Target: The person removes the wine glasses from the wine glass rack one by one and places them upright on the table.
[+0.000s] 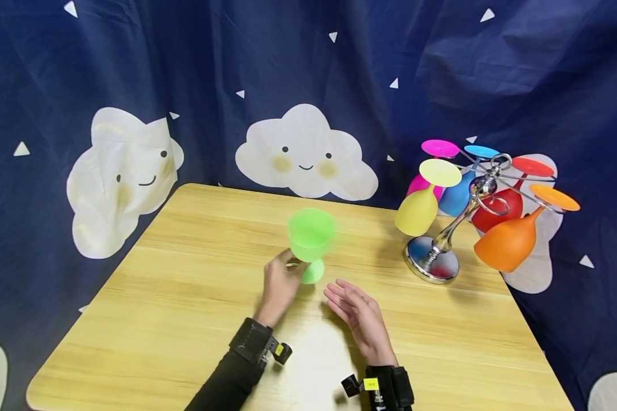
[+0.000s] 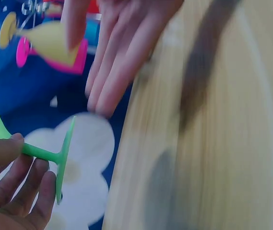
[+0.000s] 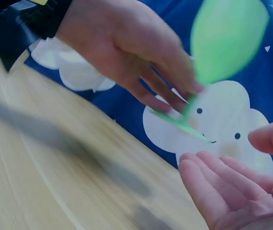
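A green plastic goblet (image 1: pixel 311 233) is held upright above the table by my left hand (image 1: pixel 280 285), whose fingers pinch its stem. The goblet's round foot (image 2: pixel 65 160) shows below those fingers in the left wrist view. To the right of the goblet is my right hand (image 1: pixel 359 319), palm turned inward, fingers extended and holding nothing. In the right wrist view, the right hand's fingers (image 3: pixel 218 184) lie just beneath the goblet's foot, apart from it.
A chrome stemware rack (image 1: pixel 444 237) stands at the right rear of the wooden table (image 1: pixel 149 319). Upside-down goblets hang on it, among them a yellow one (image 1: pixel 417 211) and an orange one (image 1: pixel 509 242). A dark blue curtain (image 1: pixel 195 68) with clouds hangs behind.
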Action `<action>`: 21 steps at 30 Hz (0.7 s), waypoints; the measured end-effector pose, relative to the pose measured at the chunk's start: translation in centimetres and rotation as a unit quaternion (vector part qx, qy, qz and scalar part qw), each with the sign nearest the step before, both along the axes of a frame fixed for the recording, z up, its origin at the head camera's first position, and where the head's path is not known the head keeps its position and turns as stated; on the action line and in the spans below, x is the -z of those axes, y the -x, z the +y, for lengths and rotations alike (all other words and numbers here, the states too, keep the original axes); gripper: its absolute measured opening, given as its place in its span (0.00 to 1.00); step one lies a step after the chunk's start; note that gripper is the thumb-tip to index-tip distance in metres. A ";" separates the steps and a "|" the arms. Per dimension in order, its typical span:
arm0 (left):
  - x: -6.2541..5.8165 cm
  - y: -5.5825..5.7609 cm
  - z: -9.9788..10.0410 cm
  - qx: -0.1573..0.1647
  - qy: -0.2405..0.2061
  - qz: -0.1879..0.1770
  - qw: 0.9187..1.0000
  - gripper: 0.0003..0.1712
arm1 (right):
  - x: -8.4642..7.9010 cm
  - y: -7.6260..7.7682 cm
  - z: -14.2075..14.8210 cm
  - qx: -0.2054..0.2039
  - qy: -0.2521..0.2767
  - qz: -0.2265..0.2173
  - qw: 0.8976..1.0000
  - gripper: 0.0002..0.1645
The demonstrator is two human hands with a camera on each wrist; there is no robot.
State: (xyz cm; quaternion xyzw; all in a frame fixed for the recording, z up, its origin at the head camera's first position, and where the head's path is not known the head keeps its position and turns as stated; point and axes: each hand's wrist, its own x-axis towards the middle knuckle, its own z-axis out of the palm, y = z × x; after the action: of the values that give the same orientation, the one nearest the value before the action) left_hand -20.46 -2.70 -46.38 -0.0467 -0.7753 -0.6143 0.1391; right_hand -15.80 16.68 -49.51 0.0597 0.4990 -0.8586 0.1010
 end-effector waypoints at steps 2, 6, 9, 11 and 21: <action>0.1 0.8 -1.5 -0.018 0.007 -0.005 1.000 0.15 | 0.0 -0.1 0.4 -0.001 -0.008 0.002 1.000 0.29; 0.2 2.2 -4.7 -0.058 0.021 -0.025 0.998 0.16 | 0.0 -0.5 1.2 -0.006 -0.027 0.011 1.000 0.30; 0.3 3.1 -6.8 -0.081 0.035 -0.044 0.995 0.16 | 0.0 -0.9 2.0 -0.012 -0.054 0.013 0.998 0.32; 0.4 3.7 -8.3 -0.092 0.046 -0.055 0.993 0.17 | -0.1 -1.1 2.5 -0.016 -0.074 0.012 0.997 0.32; 1.4 6.6 -15.2 -0.131 0.093 -0.083 0.984 0.18 | -0.5 -2.3 4.8 -0.016 -0.135 0.018 0.991 0.30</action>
State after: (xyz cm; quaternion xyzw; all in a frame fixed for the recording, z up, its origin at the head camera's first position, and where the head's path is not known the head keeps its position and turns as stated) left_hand -27.08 -17.93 -47.75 0.0934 -0.8372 -0.5180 0.1484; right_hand -13.48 21.45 -49.03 0.0492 0.6132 -0.7825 0.0964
